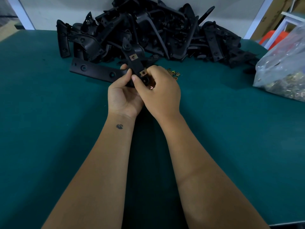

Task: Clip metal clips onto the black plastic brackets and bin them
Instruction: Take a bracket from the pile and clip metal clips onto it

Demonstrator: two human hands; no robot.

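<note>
The left hand (123,95) and the right hand (159,90) both grip one black bracket (134,65) above the green table (49,113), near the far pile (148,30), and the lower clip (143,73) (pushed by the right fingers) might slip off crooked.

The held bracket (134,63) is matt black plastic, as are those in the pile (148,30). Its clips (132,57) are brassy, shiny metal. The table (49,113) wears smooth teal matting. The bag (283,63) is glossy clear plastic.
</note>
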